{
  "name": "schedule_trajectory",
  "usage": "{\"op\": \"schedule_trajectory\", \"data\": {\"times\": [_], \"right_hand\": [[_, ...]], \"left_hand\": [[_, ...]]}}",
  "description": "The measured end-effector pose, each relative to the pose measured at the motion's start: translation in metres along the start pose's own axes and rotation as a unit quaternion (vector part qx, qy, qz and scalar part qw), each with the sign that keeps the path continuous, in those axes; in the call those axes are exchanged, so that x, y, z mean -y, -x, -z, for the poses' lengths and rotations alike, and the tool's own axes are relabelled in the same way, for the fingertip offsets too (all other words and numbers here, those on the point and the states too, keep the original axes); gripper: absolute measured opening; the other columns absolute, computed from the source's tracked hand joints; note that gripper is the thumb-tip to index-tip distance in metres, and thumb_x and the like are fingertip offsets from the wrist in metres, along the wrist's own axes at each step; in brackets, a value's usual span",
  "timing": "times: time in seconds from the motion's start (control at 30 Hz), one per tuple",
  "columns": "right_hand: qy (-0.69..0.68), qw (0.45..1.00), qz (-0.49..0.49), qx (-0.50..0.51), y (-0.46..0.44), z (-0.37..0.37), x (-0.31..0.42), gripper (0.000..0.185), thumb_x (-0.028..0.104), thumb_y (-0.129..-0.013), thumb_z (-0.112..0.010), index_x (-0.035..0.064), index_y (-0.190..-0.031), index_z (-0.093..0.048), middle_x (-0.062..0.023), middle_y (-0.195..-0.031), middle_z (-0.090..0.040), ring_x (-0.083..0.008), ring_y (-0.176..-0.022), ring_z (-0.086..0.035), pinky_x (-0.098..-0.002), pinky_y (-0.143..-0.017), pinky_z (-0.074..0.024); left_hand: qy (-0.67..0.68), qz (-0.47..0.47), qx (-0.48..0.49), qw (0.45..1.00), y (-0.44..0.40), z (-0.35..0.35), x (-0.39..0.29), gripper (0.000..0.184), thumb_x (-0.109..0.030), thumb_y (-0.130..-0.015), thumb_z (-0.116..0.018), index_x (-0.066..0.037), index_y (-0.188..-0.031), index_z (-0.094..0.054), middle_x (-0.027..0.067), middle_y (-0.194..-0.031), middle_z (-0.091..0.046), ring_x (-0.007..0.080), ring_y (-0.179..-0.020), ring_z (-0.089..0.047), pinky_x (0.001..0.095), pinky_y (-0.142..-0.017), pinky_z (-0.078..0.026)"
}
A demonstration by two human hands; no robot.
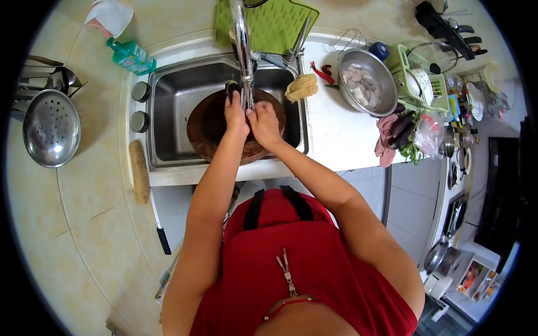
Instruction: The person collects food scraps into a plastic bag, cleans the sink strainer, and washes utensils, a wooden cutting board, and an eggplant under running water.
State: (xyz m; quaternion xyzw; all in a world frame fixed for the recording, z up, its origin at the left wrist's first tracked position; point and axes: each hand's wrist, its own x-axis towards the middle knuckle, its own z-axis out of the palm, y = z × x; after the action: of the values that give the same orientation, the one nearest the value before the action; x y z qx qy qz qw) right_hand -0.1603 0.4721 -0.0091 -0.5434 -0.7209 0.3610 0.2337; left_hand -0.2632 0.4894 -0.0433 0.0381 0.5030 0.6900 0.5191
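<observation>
In the head view both of my hands are over the sink (168,112), under water running from the chrome faucet (240,33). My left hand (236,116) is closed around a dark purple eggplant (231,88), whose upper end shows above the fingers. My right hand (265,122) is close beside it at the stream, back of the hand up, fingers spread and apparently holding nothing. Beneath both hands a round brown wooden chopping board (204,126) lies in the sink, wet on top. The eggplant's lower part is hidden by my left hand.
Right of the sink are a yellowish sponge (301,88), red chilies (321,73), a metal bowl with pale pieces in water (358,84), and more eggplants (400,129). A green bottle (131,56), two jars (140,106), a loofah (139,171) and a perforated ladle (51,129) are at left.
</observation>
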Motion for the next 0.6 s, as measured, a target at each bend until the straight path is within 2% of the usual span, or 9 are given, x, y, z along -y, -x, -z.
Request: {"op": "schedule_trajectory", "data": {"times": [0.03, 0.13, 0.17, 0.27, 0.3, 0.4, 0.47, 0.57, 0.6], "right_hand": [[0.015, 0.999, 0.019, -0.043, 0.001, 0.004, 0.009, 0.041, 0.027, -0.089, -0.052, 0.0019, -0.121, -0.051, -0.0234, -0.139, -0.035, -0.04, -0.12, -0.043, -0.0483, -0.095, -0.0377], [-0.061, 0.988, 0.072, -0.12, -0.019, -0.022, -0.006, 0.049, 0.03, -0.091, -0.05, -0.0012, -0.128, -0.045, -0.0256, -0.135, -0.04, -0.0403, -0.119, -0.045, -0.0472, -0.096, -0.0375], [-0.088, 0.996, 0.022, -0.008, -0.03, -0.032, -0.019, 0.055, 0.035, -0.093, -0.045, -0.0042, -0.131, -0.04, -0.0289, -0.127, -0.048, -0.0419, -0.114, -0.049, -0.0459, -0.096, -0.0387], [-0.074, 0.983, -0.113, 0.123, -0.045, -0.021, -0.002, 0.059, 0.04, -0.094, -0.039, -0.0043, -0.132, -0.038, -0.0303, -0.115, -0.056, -0.0436, -0.106, -0.055, -0.0455, -0.094, -0.0411], [-0.059, 0.995, -0.047, 0.068, -0.047, -0.027, -0.004, 0.059, 0.045, -0.093, -0.039, -0.0054, -0.124, -0.048, -0.0297, -0.108, -0.059, -0.045, -0.097, -0.058, -0.0473, -0.088, -0.0435], [-0.18, 0.966, -0.095, 0.156, -0.063, -0.032, -0.015, 0.062, 0.05, -0.092, -0.04, -0.006, -0.109, -0.059, -0.0293, -0.105, -0.06, -0.0432, -0.093, -0.06, -0.0475, -0.083, -0.0435], [-0.282, 0.919, -0.221, 0.168, -0.073, -0.037, -0.013, 0.064, 0.057, -0.09, -0.041, -0.0024, -0.095, -0.064, -0.0212, -0.099, -0.063, -0.0336, -0.087, -0.06, -0.0435, -0.076, -0.0441], [-0.356, 0.854, -0.326, 0.194, -0.081, -0.036, -0.009, 0.055, 0.056, -0.091, -0.042, 0.0055, -0.095, -0.063, -0.0092, -0.085, -0.063, -0.0227, -0.075, -0.057, -0.0382, -0.073, -0.0451], [-0.365, 0.86, -0.307, 0.182, -0.079, -0.036, -0.009, 0.056, 0.056, -0.091, -0.042, 0.0044, -0.095, -0.063, -0.011, -0.086, -0.064, -0.0244, -0.077, -0.058, -0.0386, -0.075, -0.0453]], "left_hand": [[0.004, 0.028, -0.039, 0.999, 0.003, -0.002, -0.003, 0.031, -0.037, -0.098, -0.045, -0.008, -0.104, -0.053, 0.0036, -0.085, -0.058, 0.0179, -0.077, -0.058, 0.0355, -0.069, -0.05], [0.015, 0.07, -0.033, 0.997, 0.013, 0.002, 0.004, 0.039, -0.044, -0.097, -0.042, -0.007, -0.104, -0.054, 0.0048, -0.089, -0.059, 0.0195, -0.08, -0.059, 0.0365, -0.071, -0.05], [-0.007, 0.067, -0.024, 0.997, 0.026, -0.003, 0.003, 0.043, -0.046, -0.098, -0.038, -0.007, -0.102, -0.055, 0.0058, -0.091, -0.059, 0.0201, -0.083, -0.059, 0.0358, -0.074, -0.049], [-0.108, -0.007, -0.051, 0.993, 0.018, 0.011, 0.021, 0.046, -0.041, -0.099, -0.035, 0.0, -0.115, -0.05, 0.0165, -0.103, -0.06, 0.0269, -0.095, -0.059, 0.037, -0.082, -0.047], [-0.162, -0.022, -0.058, 0.985, 0.022, 0.008, 0.017, 0.046, -0.04, -0.098, -0.036, 0.0, -0.115, -0.049, 0.0182, -0.104, -0.06, 0.0286, -0.096, -0.059, 0.0377, -0.082, -0.047], [-0.302, -0.052, -0.078, 0.949, 0.041, 0.007, 0.008, 0.042, -0.036, -0.096, -0.039, 0.0, -0.116, -0.048, 0.0192, -0.106, -0.059, 0.0285, -0.096, -0.058, 0.0378, -0.083, -0.045], [-0.372, -0.058, -0.084, 0.923, 0.051, 0.005, 0.001, 0.038, -0.031, -0.095, -0.041, -0.001, -0.117, -0.049, 0.0145, -0.107, -0.058, 0.0216, -0.094, -0.057, 0.0349, -0.083, -0.045], [-0.225, -0.101, -0.062, 0.967, 0.049, 0.012, 0.011, 0.04, -0.026, -0.091, -0.047, -0.001, -0.122, -0.047, 0.0126, -0.107, -0.058, 0.0203, -0.094, -0.056, 0.0344, -0.085, -0.044], [-0.152, -0.104, -0.052, 0.982, 0.049, 0.011, 0.011, 0.04, -0.025, -0.091, -0.047, -0.001, -0.123, -0.047, 0.012, -0.106, -0.058, 0.0198, -0.094, -0.056, 0.0339, -0.085, -0.044]]}}
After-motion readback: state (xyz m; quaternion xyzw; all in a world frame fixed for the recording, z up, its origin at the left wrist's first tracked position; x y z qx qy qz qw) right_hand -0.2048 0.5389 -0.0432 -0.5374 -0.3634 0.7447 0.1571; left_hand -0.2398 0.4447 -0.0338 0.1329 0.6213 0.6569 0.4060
